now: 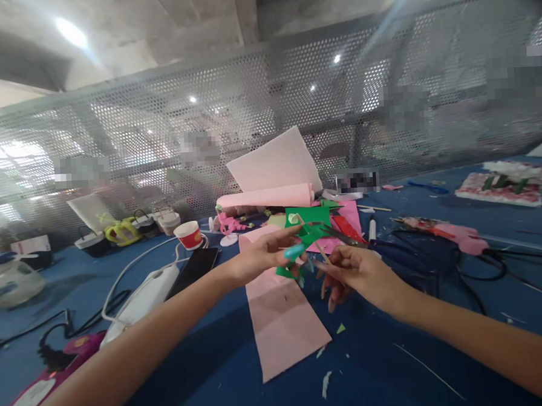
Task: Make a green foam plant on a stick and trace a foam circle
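My left hand [273,251] is closed on a curled green paper piece [311,233] above a long pale pink sheet [281,323]. A teal thing [294,251] shows at its fingers; I cannot tell whether it is a finger cover. Just to the right, my right hand [356,274] pinches a thin pale stick [323,253], whose tip points up toward the green piece. The two hands are close together. Behind them lie green paper [294,214], bright pink paper [352,214] and what look like dark scissor blades [352,238].
A pink glue gun [463,235] with a black cable lies at right. On the left are a red-and-white paper cup [190,236], a black phone [195,270], a white power strip [144,300] and cables. A pink paper roll [266,197] rests near the perforated metal screen [266,106].
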The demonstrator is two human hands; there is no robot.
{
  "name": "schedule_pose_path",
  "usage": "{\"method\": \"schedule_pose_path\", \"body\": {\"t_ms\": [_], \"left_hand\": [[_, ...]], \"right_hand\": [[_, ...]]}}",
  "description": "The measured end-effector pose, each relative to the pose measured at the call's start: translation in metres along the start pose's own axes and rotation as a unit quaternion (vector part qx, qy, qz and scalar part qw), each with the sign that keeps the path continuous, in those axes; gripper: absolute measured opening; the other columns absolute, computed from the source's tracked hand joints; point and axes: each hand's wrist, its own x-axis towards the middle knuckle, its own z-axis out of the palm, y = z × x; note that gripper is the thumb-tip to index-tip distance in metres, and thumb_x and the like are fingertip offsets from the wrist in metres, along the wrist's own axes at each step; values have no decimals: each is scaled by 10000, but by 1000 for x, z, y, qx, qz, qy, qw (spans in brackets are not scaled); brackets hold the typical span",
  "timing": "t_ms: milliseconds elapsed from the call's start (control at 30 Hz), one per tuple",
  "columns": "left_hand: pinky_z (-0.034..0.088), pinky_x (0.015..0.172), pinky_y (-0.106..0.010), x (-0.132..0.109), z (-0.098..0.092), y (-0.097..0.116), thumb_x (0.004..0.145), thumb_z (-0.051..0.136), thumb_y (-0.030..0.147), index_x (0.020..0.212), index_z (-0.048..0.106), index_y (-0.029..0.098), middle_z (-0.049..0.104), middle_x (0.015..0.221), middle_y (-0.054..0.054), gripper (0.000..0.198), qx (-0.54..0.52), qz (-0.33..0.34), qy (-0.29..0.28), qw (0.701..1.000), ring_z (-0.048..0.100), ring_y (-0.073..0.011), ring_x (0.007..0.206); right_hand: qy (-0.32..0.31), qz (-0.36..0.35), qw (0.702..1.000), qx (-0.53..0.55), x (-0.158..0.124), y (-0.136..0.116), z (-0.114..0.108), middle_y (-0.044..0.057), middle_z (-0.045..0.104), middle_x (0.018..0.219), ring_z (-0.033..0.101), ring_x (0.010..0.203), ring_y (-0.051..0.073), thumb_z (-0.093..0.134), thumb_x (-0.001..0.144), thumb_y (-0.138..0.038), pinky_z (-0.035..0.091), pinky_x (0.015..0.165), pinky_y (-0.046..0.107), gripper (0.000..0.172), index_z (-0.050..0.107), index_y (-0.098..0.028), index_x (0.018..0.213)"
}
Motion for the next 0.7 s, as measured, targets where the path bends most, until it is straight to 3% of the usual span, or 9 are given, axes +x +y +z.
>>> {"method": "schedule_pose_path", "body": {"t_ms": [67, 167, 267, 400, 567, 700], "left_hand": [[519, 679, -340, 0, 1, -2, 798, 623, 497, 1299, 521, 236, 627, 1038, -95, 574, -14, 15, 34, 999, 581, -77, 560], [530, 608, -322, 1, 3, -5, 817, 604, 488, 1244, 565, 218, 653, 876, -51, 507, -5, 1, 84, 996, 534, -55, 457], [503, 500, -267, 4, 6, -6, 717, 725, 434, 1146, 620, 183, 617, 703, 11, 508, 16, -1, 130, 991, 527, -62, 416], [500, 491, -234, 6, 10, -4, 581, 830, 320, 899, 664, 133, 636, 782, -2, 405, 19, 14, 194, 981, 584, -75, 502], [495, 495, -206, 5, 14, 1, 524, 852, 264, 782, 641, 125, 665, 871, -38, 361, 17, 37, 180, 983, 623, -100, 610], [523, 478, -230, 4, 16, 1, 549, 841, 305, 845, 659, 125, 680, 984, -90, 391, 27, 26, 154, 987, 611, -101, 593]], "right_hand": [[-1, -3, 1000, 5, 0, 1, 0, 6, 675, 625, 677, 457, 175, 679, 711, -578, 545, 444, 256, 440, 445, -206, 736], [-2, -4, 1000, 7, 0, 2, 0, 1, 669, 626, 677, 454, 176, 680, 699, -587, 547, 439, 258, 450, 447, -204, 743], [-6, -4, 1000, 9, 0, 5, 1, -5, 662, 623, 670, 444, 164, 678, 705, -578, 547, 437, 251, 441, 453, -200, 743], [-23, 0, 1000, 6, -1, 8, 3, 2, 667, 647, 659, 441, 143, 667, 739, -542, 545, 433, 240, 399, 477, -192, 755], [-31, 0, 999, -8, -2, 10, 5, 14, 665, 654, 647, 444, 130, 669, 755, -523, 528, 421, 224, 378, 510, -180, 757], [-26, 3, 1000, -6, -2, 12, 6, 9, 657, 652, 638, 436, 133, 677, 753, -520, 538, 421, 243, 376, 517, -181, 773]]}}
